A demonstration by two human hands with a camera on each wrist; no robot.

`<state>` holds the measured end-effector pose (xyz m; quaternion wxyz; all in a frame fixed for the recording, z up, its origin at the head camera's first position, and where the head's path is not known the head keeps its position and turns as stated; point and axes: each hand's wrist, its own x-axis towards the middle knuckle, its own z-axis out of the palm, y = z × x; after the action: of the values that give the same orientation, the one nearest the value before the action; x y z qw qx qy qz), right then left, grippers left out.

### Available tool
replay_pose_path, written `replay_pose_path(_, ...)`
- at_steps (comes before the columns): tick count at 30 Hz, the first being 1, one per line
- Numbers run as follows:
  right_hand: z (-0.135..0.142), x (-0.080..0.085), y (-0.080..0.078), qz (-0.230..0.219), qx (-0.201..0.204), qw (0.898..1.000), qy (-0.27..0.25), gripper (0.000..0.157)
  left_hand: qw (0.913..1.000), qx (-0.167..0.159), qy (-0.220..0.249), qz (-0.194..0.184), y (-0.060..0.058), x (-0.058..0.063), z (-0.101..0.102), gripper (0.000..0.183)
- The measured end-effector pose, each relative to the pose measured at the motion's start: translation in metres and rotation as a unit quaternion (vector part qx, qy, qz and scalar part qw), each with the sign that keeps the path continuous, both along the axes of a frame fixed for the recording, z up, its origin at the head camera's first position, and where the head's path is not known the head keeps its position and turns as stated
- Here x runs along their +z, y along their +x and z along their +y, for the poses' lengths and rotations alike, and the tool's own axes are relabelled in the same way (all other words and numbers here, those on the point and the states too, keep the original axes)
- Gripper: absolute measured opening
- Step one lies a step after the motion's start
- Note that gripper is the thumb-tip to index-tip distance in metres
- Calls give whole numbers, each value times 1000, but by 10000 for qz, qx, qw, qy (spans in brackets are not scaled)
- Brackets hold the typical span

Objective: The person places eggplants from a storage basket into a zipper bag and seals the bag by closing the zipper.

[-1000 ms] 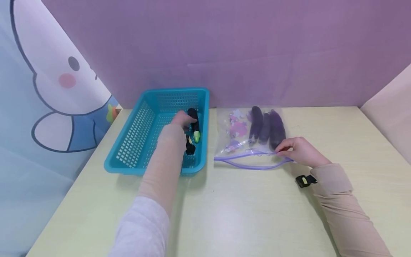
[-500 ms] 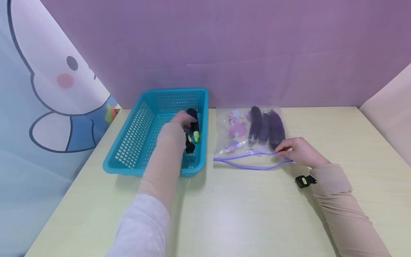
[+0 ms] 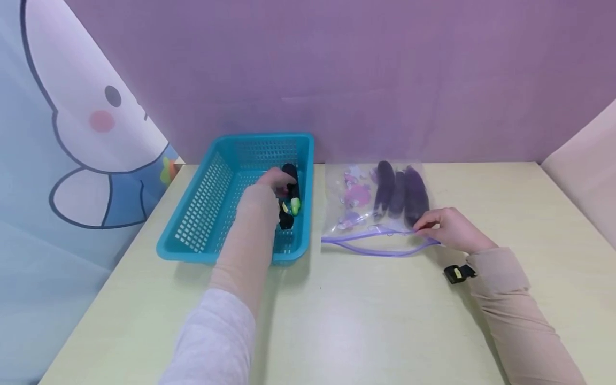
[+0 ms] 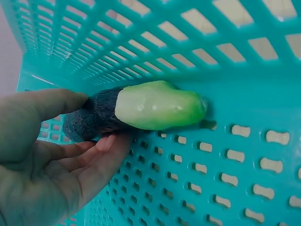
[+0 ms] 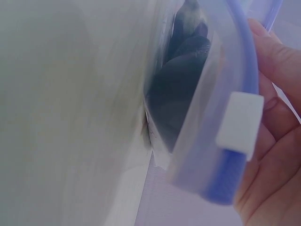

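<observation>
In the blue basket (image 3: 166,246), my left hand (image 3: 274,177) grips a dark eggplant (image 3: 294,191) with a pale green stem end. The left wrist view shows the thumb on its upper side and the fingers under it; the eggplant (image 4: 157,104) lies along the basket wall. My right hand (image 3: 447,227) pinches the purple zip edge of a clear zip bag (image 3: 337,216), whose mouth gapes toward me. Three dark purple eggplants (image 3: 415,195) lie side by side inside the bag. Up close, a white slider (image 5: 241,123) sits on the zip strip, beside my right hand's fingers.
The basket and the bag stand side by side at the back of a pale wooden table (image 3: 332,331). Behind them rises a purple backdrop (image 3: 361,75). A cartoon-printed cloth (image 3: 77,198) hangs at the left. Black wrist camera straps (image 3: 459,274) show at both wrists.
Hardly anything differs: the left hand stays at the eggplant in the basket and the right hand keeps its pinch on the bag's edge. The head view shifts very slightly.
</observation>
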<state>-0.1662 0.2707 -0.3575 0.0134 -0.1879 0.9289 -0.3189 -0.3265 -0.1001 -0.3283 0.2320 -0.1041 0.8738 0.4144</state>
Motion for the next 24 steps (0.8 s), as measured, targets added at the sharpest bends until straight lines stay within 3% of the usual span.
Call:
replay_pose_path(7,0,2,1,-92,31,10000,-23,10,9999,-101,-95,-7,2,1,-3,41)
replay_pose_path(12,-1,3,2,-123,18,9999,13,10,10000,-53,33,-45,-4,-3,-6,45)
replay_pose_path(24,0,0,0,-274,-72,9996,69,11,9964,450,706,126,-1,4,-8,47)
